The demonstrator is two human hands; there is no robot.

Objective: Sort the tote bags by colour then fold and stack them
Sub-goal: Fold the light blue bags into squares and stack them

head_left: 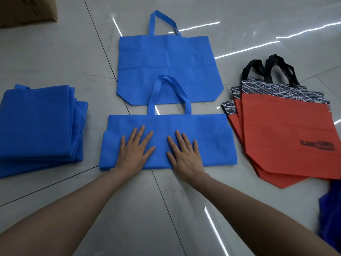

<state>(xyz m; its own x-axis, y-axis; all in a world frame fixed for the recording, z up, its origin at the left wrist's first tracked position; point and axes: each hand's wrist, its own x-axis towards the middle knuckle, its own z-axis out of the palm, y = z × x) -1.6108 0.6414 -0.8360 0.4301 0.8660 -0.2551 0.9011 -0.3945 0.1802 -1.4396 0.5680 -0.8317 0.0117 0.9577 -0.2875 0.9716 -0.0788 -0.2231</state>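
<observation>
on the floor (55, 52) before you, a half-folded blue bag (212, 137)
your left grip (135, 150) and right grip (185, 154) lie spread flat, pressing it. a folded blue stack (36, 122) sits left; one flat blue bag (166, 67) and the red bags (286, 135) are not yet folded.
</observation>
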